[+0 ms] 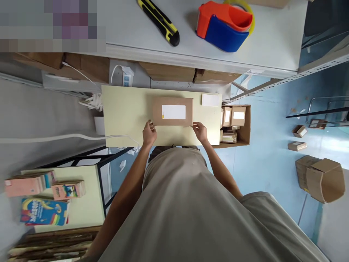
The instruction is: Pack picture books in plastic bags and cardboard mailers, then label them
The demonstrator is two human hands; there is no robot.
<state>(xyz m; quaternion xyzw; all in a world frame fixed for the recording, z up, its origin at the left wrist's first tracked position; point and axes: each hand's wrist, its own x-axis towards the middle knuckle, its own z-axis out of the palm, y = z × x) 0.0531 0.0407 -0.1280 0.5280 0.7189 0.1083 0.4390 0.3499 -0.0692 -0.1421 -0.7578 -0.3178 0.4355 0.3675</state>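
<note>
A closed brown cardboard box (pixel 157 111) with a white label (pixel 173 112) on top lies on the pale yellow tabletop (pixel 125 112) in front of me. My left hand (pixel 149 134) is at its near left corner, fingers loosely bent and thumb apart; whether they touch the cardboard is hard to tell. At the near right corner, the fingertips of my right hand (pixel 200 131) are pinched against the box's edge. A small stack of white labels or paper (pixel 209 99) rests at the table's far right corner.
Above the table's far side runs a grey shelf (pixel 122 25) with a yellow-black utility knife (pixel 159 22) and an orange-blue tape dispenser (pixel 225 27). An open carton (pixel 247 125) of small boxes stands right. Books (pixel 45 211) lie at lower left; a white cable (pixel 68 136) crosses left.
</note>
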